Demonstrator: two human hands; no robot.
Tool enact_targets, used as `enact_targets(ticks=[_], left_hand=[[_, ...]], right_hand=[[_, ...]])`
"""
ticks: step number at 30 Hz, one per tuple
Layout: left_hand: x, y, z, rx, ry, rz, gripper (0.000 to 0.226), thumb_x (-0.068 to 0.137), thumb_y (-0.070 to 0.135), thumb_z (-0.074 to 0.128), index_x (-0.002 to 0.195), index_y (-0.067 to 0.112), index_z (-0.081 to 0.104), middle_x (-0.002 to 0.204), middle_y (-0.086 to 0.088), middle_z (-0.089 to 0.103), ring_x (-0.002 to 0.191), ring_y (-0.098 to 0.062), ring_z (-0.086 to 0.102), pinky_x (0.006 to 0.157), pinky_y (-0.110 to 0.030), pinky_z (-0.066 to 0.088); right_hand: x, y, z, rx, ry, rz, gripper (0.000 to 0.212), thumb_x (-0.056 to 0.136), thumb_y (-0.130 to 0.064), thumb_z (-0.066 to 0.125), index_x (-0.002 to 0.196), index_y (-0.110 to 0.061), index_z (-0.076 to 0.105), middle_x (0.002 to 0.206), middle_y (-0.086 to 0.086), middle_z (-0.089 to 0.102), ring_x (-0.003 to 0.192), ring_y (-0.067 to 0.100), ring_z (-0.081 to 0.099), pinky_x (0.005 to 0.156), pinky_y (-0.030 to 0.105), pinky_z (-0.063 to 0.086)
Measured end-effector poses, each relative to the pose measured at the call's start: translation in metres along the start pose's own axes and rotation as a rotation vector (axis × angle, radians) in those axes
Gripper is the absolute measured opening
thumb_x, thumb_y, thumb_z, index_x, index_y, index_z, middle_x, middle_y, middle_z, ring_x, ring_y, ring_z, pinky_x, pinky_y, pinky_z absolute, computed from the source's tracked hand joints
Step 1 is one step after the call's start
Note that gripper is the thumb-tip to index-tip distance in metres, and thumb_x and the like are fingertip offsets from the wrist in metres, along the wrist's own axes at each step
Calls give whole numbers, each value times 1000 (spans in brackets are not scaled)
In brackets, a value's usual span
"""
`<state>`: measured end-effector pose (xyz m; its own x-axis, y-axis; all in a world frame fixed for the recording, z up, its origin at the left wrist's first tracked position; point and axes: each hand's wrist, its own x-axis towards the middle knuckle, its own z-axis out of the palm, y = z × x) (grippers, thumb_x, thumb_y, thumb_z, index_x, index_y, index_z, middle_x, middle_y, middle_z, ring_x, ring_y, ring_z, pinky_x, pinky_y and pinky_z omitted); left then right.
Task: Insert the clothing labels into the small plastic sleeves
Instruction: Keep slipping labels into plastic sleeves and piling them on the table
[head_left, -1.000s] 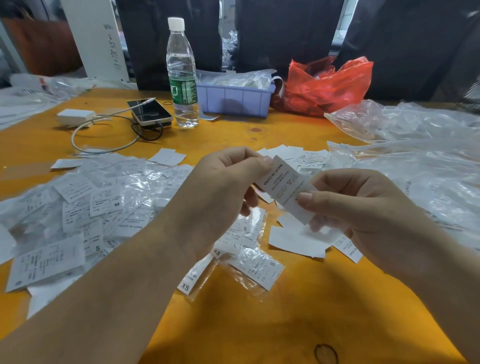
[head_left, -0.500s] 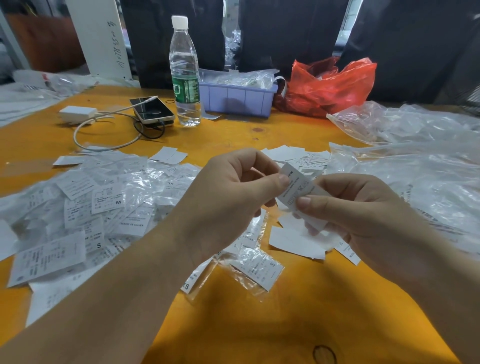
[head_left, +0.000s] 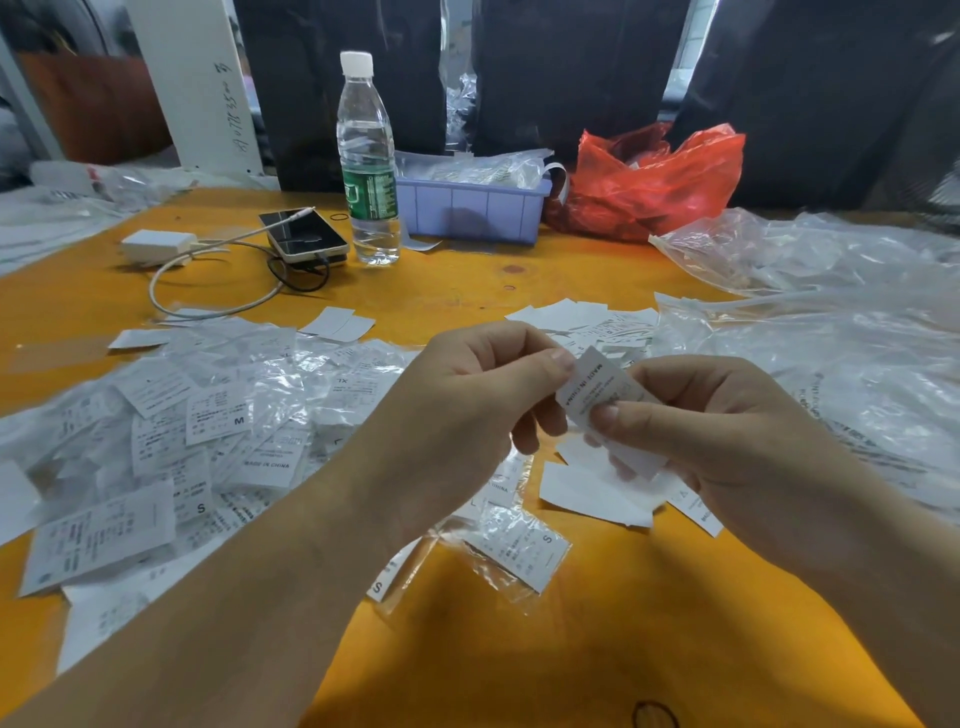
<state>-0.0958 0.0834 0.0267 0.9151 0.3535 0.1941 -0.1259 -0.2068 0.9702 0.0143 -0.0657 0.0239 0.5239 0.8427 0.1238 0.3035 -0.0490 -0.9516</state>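
Left hand (head_left: 467, 410): fingers curled, thumb and forefinger pinching the upper corner of a clothing label (head_left: 597, 395).
Right hand (head_left: 727, 441): thumb pressed on the label's lower part, fingers curled behind it, holding it above the tabletop (head_left: 493, 291).
Label: white, tilted, printed "MADE IN CHINA"; whether a sleeve is round it, cannot tell.
Under the hands: loose white labels (head_left: 592, 491) and a filled sleeve marked S (head_left: 519, 553), partly hidden by the left wrist.
Left pile: filled plastic sleeves (head_left: 171, 431) spread in a heap, sizes M, S and XL readable.
Right side: crumpled clear plastic bags (head_left: 831, 322) covering the tabletop edge.
Behind the hands: more labels (head_left: 582, 322), just beyond the knuckles.
Far side: water bottle (head_left: 366, 166) upright, just beside a blue tray (head_left: 467, 213) holding plastic packets; red plastic bag (head_left: 654, 176) against the tray's right end.
Far left: phone (head_left: 304, 236) with a white cable (head_left: 208, 291) and a white charger (head_left: 156, 244).
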Motion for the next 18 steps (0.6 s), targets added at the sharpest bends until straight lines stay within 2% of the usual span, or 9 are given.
enact_targets(ticks=[3, 6, 10, 13, 15, 18], left_hand=[[1, 0, 0, 4, -4, -32, 24, 95, 18, 56, 76, 17, 70, 56, 3, 59, 46, -5, 46, 45, -12, 38], [1, -1, -1, 20, -9, -60, 20, 93, 19, 61, 75, 15, 70, 53, 5, 57, 45, -6, 42, 44, -13, 36], [0, -1, 0, 48, -31, -40, 12, 88, 18, 68, 76, 17, 70, 52, 10, 55, 45, -1, 46, 45, -10, 36], [0, -2, 0, 50, -35, -27, 9, 86, 18, 69, 78, 15, 71, 52, 12, 55, 46, 1, 48, 46, -8, 36], [0, -2, 0, 53, -28, -16, 9, 86, 19, 69, 79, 14, 71, 52, 12, 55, 46, 1, 48, 46, -8, 36], [0, 0, -1, 44, 25, 18, 12, 90, 19, 65, 81, 13, 70, 51, 14, 57, 46, 1, 48, 45, -8, 36]], right_hand=[[-1, -2, 1, -9, 8, -8, 19, 72, -29, 68, 82, -16, 77, 90, 31, 60, 73, 27, 53, 65, 41, 40], [-1, -1, 0, -6, 8, -10, 20, 72, -29, 69, 78, -11, 75, 83, 30, 58, 69, 25, 50, 63, 42, 37], [-1, 2, -3, -25, 29, -13, 27, 72, -31, 69, 78, -5, 72, 69, 13, 54, 65, 23, 48, 62, 41, 35], [-1, 2, -3, -22, 40, -12, 24, 71, -31, 69, 78, -8, 73, 68, 10, 54, 65, 21, 49, 62, 39, 36], [-1, 1, -3, -20, 30, -10, 25, 72, -32, 69, 79, -8, 73, 69, 13, 54, 66, 21, 49, 62, 40, 36], [-1, 0, -2, -22, 27, 0, 25, 71, -33, 70, 82, -11, 75, 81, 26, 58, 70, 24, 50, 65, 43, 35]])
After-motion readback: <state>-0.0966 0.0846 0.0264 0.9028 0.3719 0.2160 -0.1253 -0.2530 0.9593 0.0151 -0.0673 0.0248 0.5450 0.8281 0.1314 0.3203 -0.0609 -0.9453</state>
